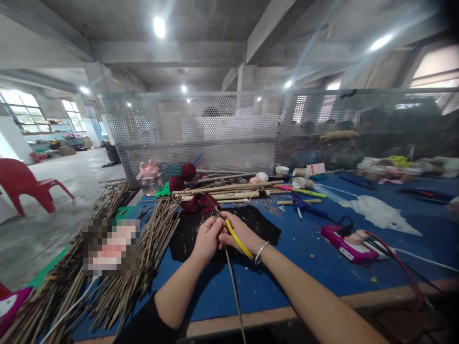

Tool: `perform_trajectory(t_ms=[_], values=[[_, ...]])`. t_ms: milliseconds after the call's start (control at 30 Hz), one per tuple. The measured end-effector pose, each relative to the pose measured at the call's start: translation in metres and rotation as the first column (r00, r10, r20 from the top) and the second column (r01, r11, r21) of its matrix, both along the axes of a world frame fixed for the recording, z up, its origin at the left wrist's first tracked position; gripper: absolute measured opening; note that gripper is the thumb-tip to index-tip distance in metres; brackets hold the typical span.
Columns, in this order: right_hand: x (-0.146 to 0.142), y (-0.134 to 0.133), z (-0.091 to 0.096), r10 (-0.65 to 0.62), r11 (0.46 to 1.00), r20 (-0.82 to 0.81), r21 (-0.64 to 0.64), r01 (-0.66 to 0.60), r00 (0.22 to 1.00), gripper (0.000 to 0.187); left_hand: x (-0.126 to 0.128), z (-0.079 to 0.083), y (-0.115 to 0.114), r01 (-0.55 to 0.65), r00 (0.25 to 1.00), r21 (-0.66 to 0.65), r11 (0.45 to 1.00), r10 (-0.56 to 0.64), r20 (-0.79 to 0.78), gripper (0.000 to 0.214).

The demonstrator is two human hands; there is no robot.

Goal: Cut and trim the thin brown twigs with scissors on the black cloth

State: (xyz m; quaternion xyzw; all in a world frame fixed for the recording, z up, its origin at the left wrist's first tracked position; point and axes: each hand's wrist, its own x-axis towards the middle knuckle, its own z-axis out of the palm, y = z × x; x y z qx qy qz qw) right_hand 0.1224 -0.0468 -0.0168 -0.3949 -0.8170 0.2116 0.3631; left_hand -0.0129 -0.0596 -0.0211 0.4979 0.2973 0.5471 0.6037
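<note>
My left hand is closed around a thin twig, which runs down between my forearms towards the table's front edge. In my right hand, which wears a silver bangle at the wrist, is a cutting tool with a yellow handle, probably pliers or shears. Its dark tip points up and left, near the twig's upper end; my fingers partly hide it. Both hands meet above a black cloth. Just beyond them lies dark red yarn.
Bundles of twigs lie on the left. Yarn balls, rods and a blue glue gun sit behind the cloth. To the right are a purple power strip with cables and a white plastic bag. A perforated metal screen backs the table.
</note>
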Motion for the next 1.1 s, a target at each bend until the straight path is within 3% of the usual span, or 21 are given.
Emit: perform_trajectory(t_ms=[133,300,600,900,1100], values=[[0.0,0.001,-0.001,-0.012,0.999,0.012,0.033,0.012,1.0,0.059,-0.001,0.0,0.001,0.016,1.0,0.002,1.0,-0.016,-0.022,0.034],[-0.004,-0.006,0.005,0.001,1.0,0.002,-0.027,-0.001,1.0,0.038,-0.002,0.002,0.0,-0.01,0.998,-0.006,1.0,0.01,-0.063,0.035],[-0.004,-0.007,0.006,-0.047,0.998,0.027,-0.043,0.049,0.999,0.028,-0.003,0.002,0.0,-0.061,0.992,-0.029,0.998,0.058,-0.109,0.035],[0.0,-0.007,0.008,-0.162,0.986,0.24,0.008,0.165,0.957,0.04,-0.004,0.002,0.002,-0.116,0.988,-0.02,0.993,0.113,-0.103,0.039],[0.002,-0.003,0.003,-0.064,0.998,0.167,0.031,0.06,0.984,0.045,-0.005,0.006,0.0,-0.121,0.984,-0.059,0.991,0.112,-0.138,0.041]])
